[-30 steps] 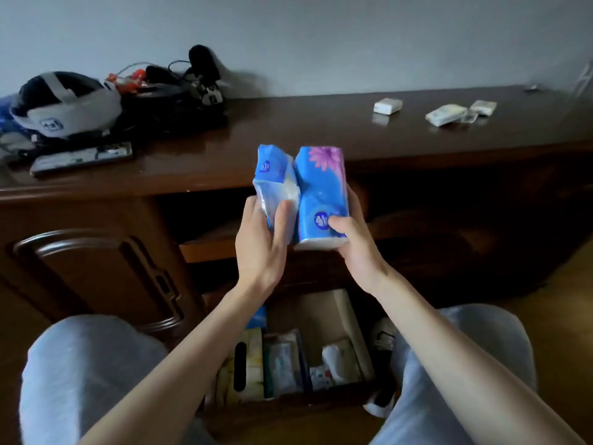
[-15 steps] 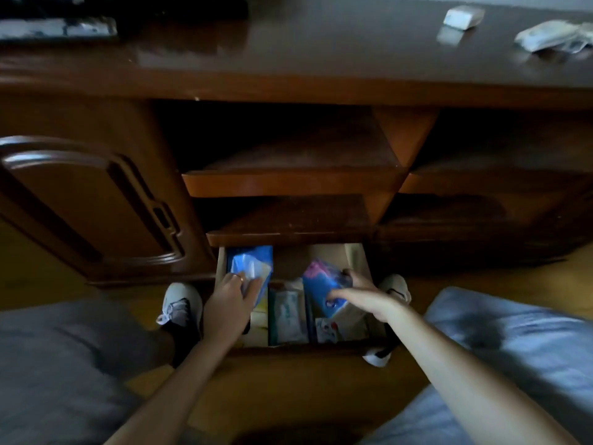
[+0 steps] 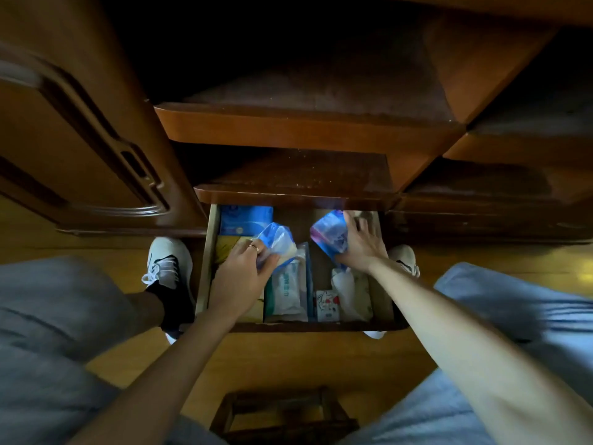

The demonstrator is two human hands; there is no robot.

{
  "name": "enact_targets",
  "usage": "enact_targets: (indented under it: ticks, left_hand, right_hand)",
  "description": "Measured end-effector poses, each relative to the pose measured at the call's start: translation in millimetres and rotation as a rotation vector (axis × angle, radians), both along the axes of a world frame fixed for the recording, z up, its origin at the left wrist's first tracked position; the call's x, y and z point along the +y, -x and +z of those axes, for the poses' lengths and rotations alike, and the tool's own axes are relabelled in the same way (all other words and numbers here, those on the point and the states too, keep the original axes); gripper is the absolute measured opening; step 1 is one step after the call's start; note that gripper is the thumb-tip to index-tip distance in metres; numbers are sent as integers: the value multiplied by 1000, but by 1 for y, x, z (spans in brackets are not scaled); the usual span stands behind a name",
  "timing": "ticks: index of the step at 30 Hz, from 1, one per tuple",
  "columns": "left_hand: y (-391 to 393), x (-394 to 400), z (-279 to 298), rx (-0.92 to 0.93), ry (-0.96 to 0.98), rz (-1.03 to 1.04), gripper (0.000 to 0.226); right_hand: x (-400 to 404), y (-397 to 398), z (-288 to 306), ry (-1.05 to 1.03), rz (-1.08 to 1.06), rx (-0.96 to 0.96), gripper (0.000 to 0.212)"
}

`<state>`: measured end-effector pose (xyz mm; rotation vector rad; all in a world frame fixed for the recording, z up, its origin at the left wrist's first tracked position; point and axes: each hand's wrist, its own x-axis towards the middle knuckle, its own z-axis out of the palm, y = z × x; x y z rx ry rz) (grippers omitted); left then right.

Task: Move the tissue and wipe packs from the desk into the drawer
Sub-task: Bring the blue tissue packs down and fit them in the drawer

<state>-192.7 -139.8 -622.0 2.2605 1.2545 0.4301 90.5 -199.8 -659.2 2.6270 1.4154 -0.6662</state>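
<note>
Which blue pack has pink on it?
The pack at the right hand; the left hand's pack is blue and white only.

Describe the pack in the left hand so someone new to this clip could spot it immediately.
Find the open wooden drawer at the desk's foot. Over its left half, the left hand grips a blue-and-white plastic tissue pack, tilted. Unlike the pack under the right hand, it shows no pink.

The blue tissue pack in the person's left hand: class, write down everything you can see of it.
The blue tissue pack is a soft, glossy plastic-wrapped bundle, blue on top with pale tissue showing through its clear lower part. It is tilted, held over the open drawer, above a white wipe pack. The left hand grips its near end, fingers curled round it; a ring shows on one finger. Any print on it is too blurred to read.
</note>
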Motion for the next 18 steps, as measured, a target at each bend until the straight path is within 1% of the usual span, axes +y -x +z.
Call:
enact_targets:
  ticks: [3,7,11,13,15,16,18]
  left_hand:
    - [-1,2,-2,-3,1,24,30]
    - [0,2,-5,-17,19,54,26]
    - [-3,3,-5,-33,46,60,27]
    - [-5,3,-5,-16,50,64,28]
    - [-8,3,-5,-24,53,60,28]
    - [-9,4,-5,-30,56,55,28]
    - [-10,4,-4,-29,67,52,29]
  right_hand:
    - [12,-4,-9,-27,-26,-48,114]
    - [20,-4,-25,-114,-196,-57,101]
    - [28,0,-37,-91,-283,-79,92]
    - [29,2,-44,8,-211,-176,85]
    - [26,3,-50,82,-52,-331,83]
    - [25,2,-52,92,7,-399,83]
    - [25,-1,-53,85,65,-465,86]
